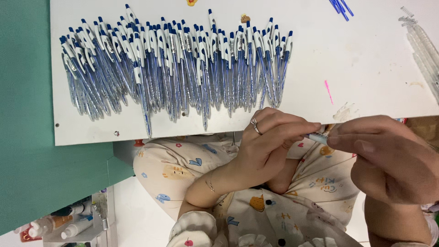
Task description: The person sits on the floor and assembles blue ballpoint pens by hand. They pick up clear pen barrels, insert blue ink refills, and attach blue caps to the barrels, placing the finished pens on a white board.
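My left hand (267,144), with a ring on one finger and a thin bracelet at the wrist, pinches one end of a small clear-and-blue pen part (318,136). My right hand (388,158) grips the other end, so both hands meet on it just below the edge of the white tabletop (366,64), over my lap in patterned pyjamas (183,169). On the tabletop lies a wide row of several blue-and-clear pens (178,68), side by side, caps pointing away.
Clear pen barrels (423,45) and small springs (407,16) lie at the tabletop's right edge. Blue refills (340,7) rest at the top. A green surface (27,114) fills the left side. Bottles and tubes (59,224) stand at the lower left.
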